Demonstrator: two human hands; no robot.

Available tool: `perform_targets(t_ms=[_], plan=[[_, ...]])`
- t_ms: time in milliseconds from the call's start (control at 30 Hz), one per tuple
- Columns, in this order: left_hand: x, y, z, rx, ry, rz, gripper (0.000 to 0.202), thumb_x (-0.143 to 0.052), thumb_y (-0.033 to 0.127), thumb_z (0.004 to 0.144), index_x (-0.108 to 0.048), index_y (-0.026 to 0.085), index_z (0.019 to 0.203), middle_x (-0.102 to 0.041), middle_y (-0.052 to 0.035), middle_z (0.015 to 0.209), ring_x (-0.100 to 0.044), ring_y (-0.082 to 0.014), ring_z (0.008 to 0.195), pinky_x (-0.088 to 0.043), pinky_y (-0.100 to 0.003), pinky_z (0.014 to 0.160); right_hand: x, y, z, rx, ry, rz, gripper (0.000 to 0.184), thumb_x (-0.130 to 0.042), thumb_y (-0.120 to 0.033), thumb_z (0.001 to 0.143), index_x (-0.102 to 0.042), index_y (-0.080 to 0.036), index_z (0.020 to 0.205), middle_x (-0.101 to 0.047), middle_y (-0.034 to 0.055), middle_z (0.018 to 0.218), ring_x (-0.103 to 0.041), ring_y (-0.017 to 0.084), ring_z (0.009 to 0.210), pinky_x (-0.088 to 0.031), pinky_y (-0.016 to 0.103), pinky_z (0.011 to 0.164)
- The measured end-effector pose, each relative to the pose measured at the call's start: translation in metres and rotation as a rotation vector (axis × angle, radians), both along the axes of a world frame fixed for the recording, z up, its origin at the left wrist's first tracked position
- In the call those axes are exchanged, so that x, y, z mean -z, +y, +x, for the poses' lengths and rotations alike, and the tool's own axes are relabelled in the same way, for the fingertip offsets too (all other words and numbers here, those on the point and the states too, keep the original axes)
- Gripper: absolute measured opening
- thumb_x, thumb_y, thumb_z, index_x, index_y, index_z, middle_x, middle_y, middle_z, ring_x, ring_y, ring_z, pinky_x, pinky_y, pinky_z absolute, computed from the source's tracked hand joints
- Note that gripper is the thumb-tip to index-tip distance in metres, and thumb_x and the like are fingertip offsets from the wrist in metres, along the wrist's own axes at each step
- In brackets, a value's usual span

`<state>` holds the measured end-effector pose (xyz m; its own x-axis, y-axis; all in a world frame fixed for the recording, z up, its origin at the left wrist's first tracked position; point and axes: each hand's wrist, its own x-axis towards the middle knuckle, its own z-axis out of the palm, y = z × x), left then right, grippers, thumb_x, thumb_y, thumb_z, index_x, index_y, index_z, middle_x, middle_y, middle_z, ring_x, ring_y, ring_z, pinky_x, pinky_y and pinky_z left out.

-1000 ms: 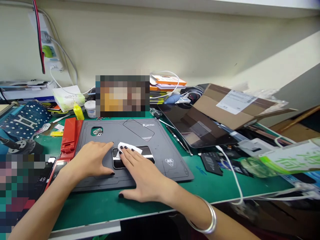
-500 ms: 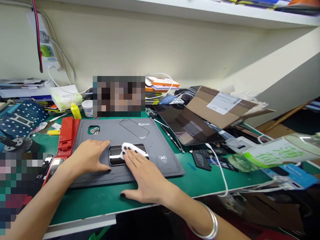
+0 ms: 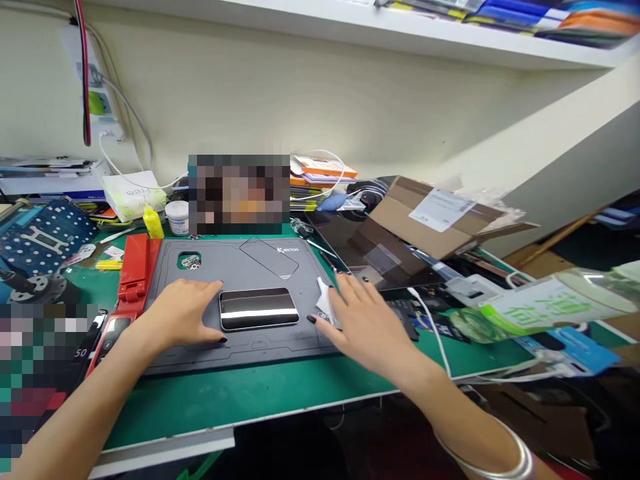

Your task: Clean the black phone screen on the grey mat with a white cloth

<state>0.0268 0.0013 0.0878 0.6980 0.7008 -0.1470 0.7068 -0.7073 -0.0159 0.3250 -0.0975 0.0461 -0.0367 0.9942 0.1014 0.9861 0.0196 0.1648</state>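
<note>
A smartphone point(image 3: 259, 309) with a dark, shiny screen lies flat on the grey work mat point(image 3: 210, 270). At its left end my left hand point(image 3: 175, 313) spans the short side, with fingertips at the upper corner and thumb at the lower one. Right of the phone, a crumpled white wipe point(image 3: 325, 298) shows beside the thumb and index finger of my right hand point(image 3: 370, 320). That hand's fingers are spread above the mat's right side. A thin black-edged phone-shaped glass sheet point(image 3: 269, 259) rests behind the phone.
A red clamp-like tool point(image 3: 134, 267) stands left of the mat. At the right are a dark laptop-sized screen point(image 3: 370, 250), an opened cardboard box point(image 3: 425, 213), a white cable point(image 3: 435, 320) and a plastic bottle point(image 3: 555, 307). A yellow bottle point(image 3: 153, 222) and white tub point(image 3: 177, 219) stand behind.
My right hand has moved off the phone screen to the right with the white wipe, and its fingers have spread. My left hand stays at the phone's left end.
</note>
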Motion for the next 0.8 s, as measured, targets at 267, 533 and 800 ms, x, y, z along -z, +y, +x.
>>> perform_targets(t_ms=[267,533,800], plan=[[0.0,-0.002,-0.001,-0.007,-0.022,0.009,0.069,-0.072,0.053,0.07,-0.053,0.019,0.127,-0.066,-0.0152,0.122,-0.062,-0.0373,0.111,-0.05,-0.044,0.089,-0.028,0.059,-0.001,-0.004,0.144,-0.086,0.049,-0.046,-0.041,0.092,-0.048,-0.017,0.134,-0.058,0.014,0.134,-0.06,0.029,0.114,-0.051,0.039,0.085],[0.002,0.0,-0.003,-0.021,-0.05,-0.011,0.07,-0.072,0.054,0.069,-0.054,0.019,0.127,-0.066,-0.0143,0.121,-0.062,-0.0371,0.109,-0.05,-0.045,0.088,-0.021,0.115,-0.02,-0.075,0.094,-0.149,0.05,-0.057,-0.042,0.086,-0.053,-0.013,0.127,-0.066,0.0158,0.117,-0.064,0.03,0.106,-0.049,0.035,0.078],[0.003,0.001,-0.002,-0.03,-0.049,-0.054,0.077,-0.073,0.051,0.069,-0.049,0.017,0.134,-0.065,-0.0152,0.122,-0.061,-0.0375,0.11,-0.048,-0.047,0.09,-0.015,0.108,-0.025,-0.051,0.026,-0.131,0.045,-0.048,-0.034,0.088,-0.053,-0.009,0.125,-0.071,0.0177,0.096,-0.068,0.033,0.086,-0.044,0.034,0.064]])
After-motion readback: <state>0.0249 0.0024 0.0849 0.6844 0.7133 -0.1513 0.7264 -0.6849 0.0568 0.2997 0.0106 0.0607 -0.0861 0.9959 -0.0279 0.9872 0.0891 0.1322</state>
